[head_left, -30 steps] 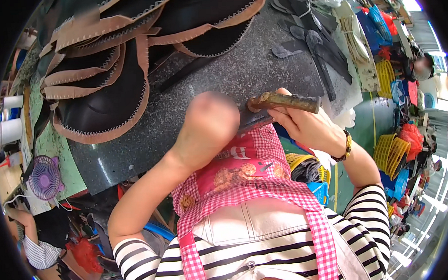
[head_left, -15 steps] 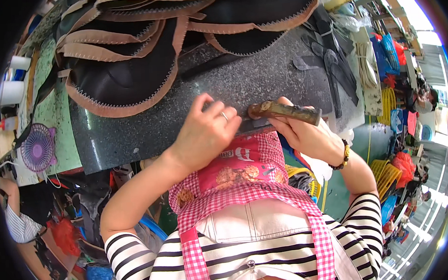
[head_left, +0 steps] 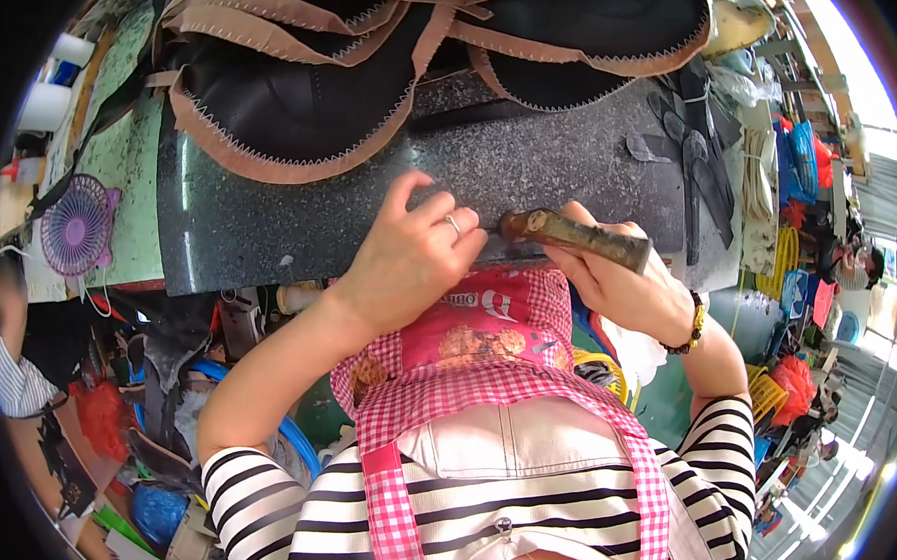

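My right hand (head_left: 624,287) grips a worn brown hammer (head_left: 592,242) by its wooden handle, with the rounded end just over the near edge of a dark speckled slab (head_left: 296,227). Beside that end is my left hand (head_left: 407,257), its fingers curled and the thumb side turned toward the slab. Whatever its fingertips hold is hidden. Beyond both hands lies a pile of black leather pieces (head_left: 291,112) with tan zigzag-stitched edging.
A purple fan (head_left: 76,226) stands on the green table at left. Black straps (head_left: 698,159) lie on the slab's right side. Another person's striped sleeve (head_left: 22,379) shows at far left. Yellow baskets (head_left: 767,394) and a red bag (head_left: 793,385) are at right.
The view has shifted, so the slab and leather pile appear higher and farther right. My right hand still grips the hammer, and my left hand stays curled beside it.
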Available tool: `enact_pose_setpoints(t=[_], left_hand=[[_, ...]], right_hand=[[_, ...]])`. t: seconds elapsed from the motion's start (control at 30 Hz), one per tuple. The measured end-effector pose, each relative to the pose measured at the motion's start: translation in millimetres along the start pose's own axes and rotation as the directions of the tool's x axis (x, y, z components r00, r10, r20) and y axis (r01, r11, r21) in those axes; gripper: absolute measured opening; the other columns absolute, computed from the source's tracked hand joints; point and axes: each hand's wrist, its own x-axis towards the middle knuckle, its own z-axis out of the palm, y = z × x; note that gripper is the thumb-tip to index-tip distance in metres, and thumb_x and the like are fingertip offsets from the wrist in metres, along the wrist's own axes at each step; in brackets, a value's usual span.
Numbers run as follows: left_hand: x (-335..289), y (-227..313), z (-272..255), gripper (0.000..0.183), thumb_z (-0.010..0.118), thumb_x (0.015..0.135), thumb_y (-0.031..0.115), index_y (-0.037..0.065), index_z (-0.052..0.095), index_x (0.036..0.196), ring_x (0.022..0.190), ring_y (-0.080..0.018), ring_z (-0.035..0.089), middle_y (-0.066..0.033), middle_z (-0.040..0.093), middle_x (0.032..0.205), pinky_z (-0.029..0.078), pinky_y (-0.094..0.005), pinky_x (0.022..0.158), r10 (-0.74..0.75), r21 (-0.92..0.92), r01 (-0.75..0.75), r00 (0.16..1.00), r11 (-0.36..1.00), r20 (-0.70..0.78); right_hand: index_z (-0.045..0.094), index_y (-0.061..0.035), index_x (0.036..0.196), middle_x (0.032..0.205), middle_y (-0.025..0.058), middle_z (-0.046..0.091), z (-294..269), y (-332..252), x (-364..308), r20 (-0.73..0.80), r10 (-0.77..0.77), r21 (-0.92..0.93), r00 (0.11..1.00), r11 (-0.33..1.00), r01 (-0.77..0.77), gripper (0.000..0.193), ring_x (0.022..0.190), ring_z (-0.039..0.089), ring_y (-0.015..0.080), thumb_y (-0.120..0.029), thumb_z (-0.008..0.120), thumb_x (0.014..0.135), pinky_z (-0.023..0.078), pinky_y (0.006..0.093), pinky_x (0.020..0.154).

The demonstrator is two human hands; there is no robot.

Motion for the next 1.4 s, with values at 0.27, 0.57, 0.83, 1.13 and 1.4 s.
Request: enact_pose_setpoints(t=[0.27,0.57,0.83,1.13,1.4], left_hand=[[-12.4,1.8,7.8,0.012,0.073,0.079,0.014,0.012,0.072,0.090,0.084,-0.0149,0.060,0.0033,0.065,0.089,0.040,-0.0463,0.098,-0.070,-0.030,0.068,0.994,0.997,-0.079],[-31.6,29.3,32.6,0.025,0.081,0.074,0.017,0.015,0.074,0.098,0.092,-0.0160,0.058,0.0067,0.064,0.092,0.034,-0.0473,0.101,-0.361,-0.058,0.363,0.868,0.930,-0.341],[-30.8,36.1,31.3,0.021,0.076,0.079,0.018,0.012,0.072,0.099,0.088,-0.0158,0.057,0.0034,0.061,0.096,0.035,-0.0566,0.102,-0.234,0.162,0.300,0.913,0.940,-0.334],[-28.5,37.4,28.1,0.021,0.073,0.081,0.018,0.008,0.071,0.098,0.087,-0.0169,0.058,-0.0003,0.061,0.095,0.037,-0.0588,0.103,-0.181,0.240,0.254,0.940,0.937,-0.288],[-32.2,35.3,33.7,0.023,0.078,0.078,0.020,0.010,0.072,0.098,0.090,-0.0164,0.059,0.0013,0.061,0.096,0.036,-0.0537,0.104,-0.271,0.177,0.367,0.872,0.913,-0.407]], right_hand=[[0.047,-0.0047,0.102,0.064,0.0176,0.059,-2.9,-5.1,10.5,0.032,-0.053,0.009,0.998,0.999,0.052,0.024,0.058,0.062,0.0408,-0.010,0.065,0.087,0.048,0.0453,0.049],[0.049,-0.0026,0.098,0.061,0.0173,0.056,-3.7,-9.3,18.1,0.086,-0.070,0.022,0.994,0.997,0.068,0.018,0.055,0.060,0.0407,-0.013,0.062,0.093,0.046,0.0446,0.047],[0.052,-0.0042,0.099,0.065,0.0169,0.057,-3.3,-6.3,26.1,0.062,-0.105,0.060,0.992,0.993,0.102,0.017,0.057,0.060,0.0403,-0.014,0.064,0.092,0.046,0.0441,0.048],[0.050,-0.0035,0.103,0.063,0.0159,0.058,-4.9,-7.4,31.9,0.112,-0.116,0.048,0.987,0.993,0.111,0.022,0.057,0.061,0.0378,-0.011,0.066,0.088,0.047,0.0429,0.048],[0.048,-0.0034,0.100,0.060,0.0154,0.056,3.8,-8.4,27.7,0.055,-0.199,-0.065,0.979,0.977,0.202,0.021,0.055,0.060,0.0379,-0.010,0.065,0.089,0.045,0.0428,0.046]])
